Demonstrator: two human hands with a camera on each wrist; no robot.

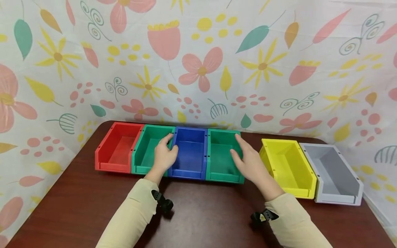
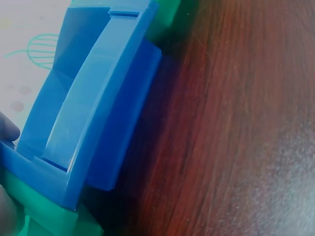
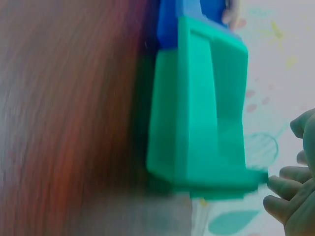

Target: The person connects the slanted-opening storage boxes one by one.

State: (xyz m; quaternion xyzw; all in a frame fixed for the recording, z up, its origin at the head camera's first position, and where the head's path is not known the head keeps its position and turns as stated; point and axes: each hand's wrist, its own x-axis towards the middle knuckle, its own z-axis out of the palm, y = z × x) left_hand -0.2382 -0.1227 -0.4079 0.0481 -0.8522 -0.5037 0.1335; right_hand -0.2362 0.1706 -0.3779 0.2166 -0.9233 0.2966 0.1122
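Observation:
Four bins stand side by side: a red bin (image 1: 113, 164), a left green bin (image 1: 145, 169), a blue bin (image 1: 188, 174) and a right green bin (image 1: 224, 177). My left hand (image 1: 164, 156) hovers at the wall between the left green and blue bins, thumb toward the blue one. In the left wrist view only fingertips (image 2: 7, 129) show by that wall; whether they touch it I cannot tell. My right hand (image 1: 251, 163), fingers spread, is at the right green bin's right side, its thumb over the opening. In the right wrist view the fingers (image 3: 285, 189) hold nothing.
A yellow bin (image 1: 286, 175) and a grey bin (image 1: 338, 191) stand together on the right, apart from the row. The brown table (image 1: 198, 213) runs back to a floral cloth (image 1: 198, 41). Each wrist wears a black camera (image 1: 165, 205).

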